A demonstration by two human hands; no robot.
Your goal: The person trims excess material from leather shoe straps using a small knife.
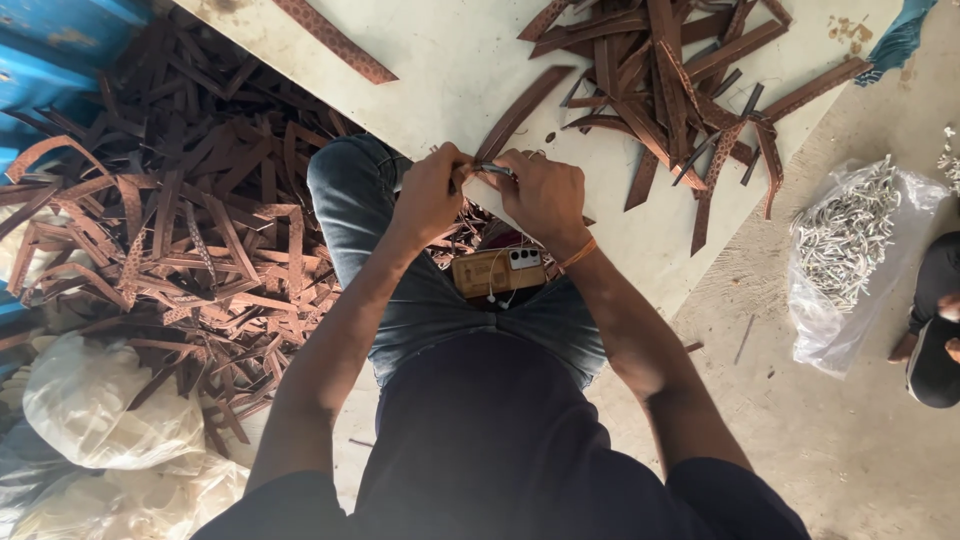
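Concrete floor, dusty, with a pale board laid across it as the work surface; all places below are given from that board.

- Phone, tan case, with white earphone cord: in the person's lap, just short of the board's near edge.
- Left hand: at the near edge, fingers pressed together on the end of a brown leather strap.
- Right hand: touching the left, closed on a small metal piece held against the strap end. Judged best done with the strap pinched close to the joint, both wrists braced low, so the end does not twist.
- Strap: runs from the hands up across the board, lying flat.
- Strap pile: on the board's far right part; open bare board lies between it and the hands.
- Loose strap heap: on the floor off the board's left side, crowding the left knee; little elbow room there.
- Clear bag of metal clips: on the floor off the right edge, well apart.
- Another person's leg: beyond that bag.
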